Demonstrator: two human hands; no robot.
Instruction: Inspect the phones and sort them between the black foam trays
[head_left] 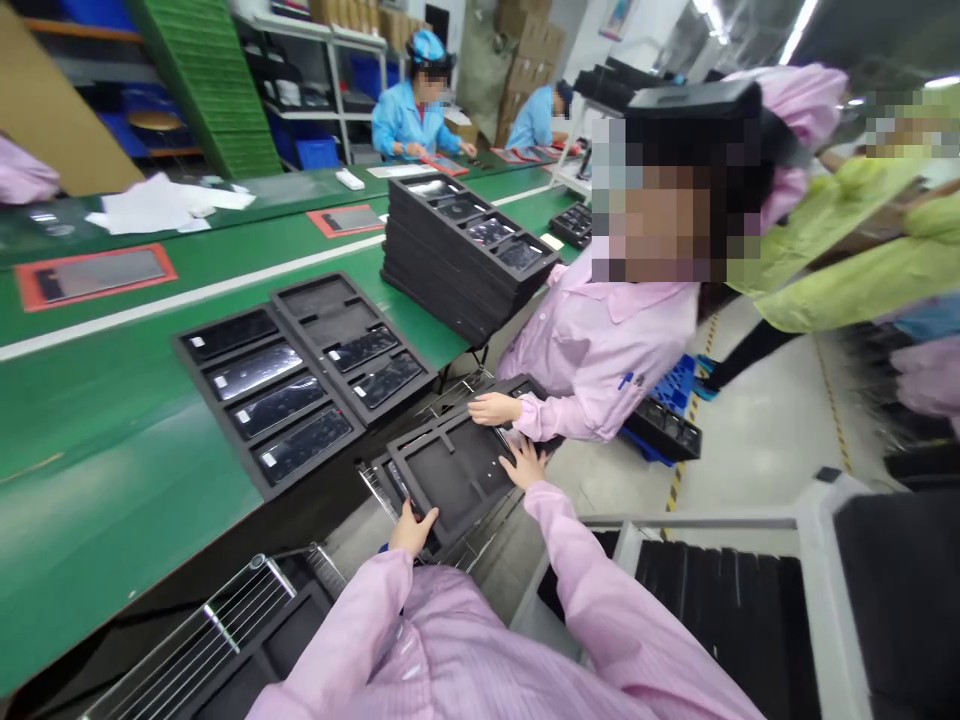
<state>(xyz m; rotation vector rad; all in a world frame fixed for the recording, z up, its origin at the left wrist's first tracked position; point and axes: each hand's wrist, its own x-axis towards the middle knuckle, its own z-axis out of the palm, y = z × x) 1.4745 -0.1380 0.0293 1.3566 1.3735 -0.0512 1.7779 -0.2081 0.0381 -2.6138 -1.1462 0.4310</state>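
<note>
A black foam tray (459,446) lies tilted in front of me, its visible compartments mostly bare. My left hand (411,528) grips its near left edge, thumb on top. At the right edge, my right hand (523,465) holds the tray with fingers over the rim. A co-worker's hand (495,408) reaches over the tray's far side, close to my right hand. Under it, partly hidden, another tray shows at the left edge. On the green bench, to the left, two trays hold dark screen panels (277,405); the farther one has two bare slots.
A tall stack of foam trays (457,260) stands on the green bench (112,420). Wire racks (225,620) sit below its edge. A co-worker in pink stands close at the right. A white-framed cart (810,560) with black trays is at my lower right.
</note>
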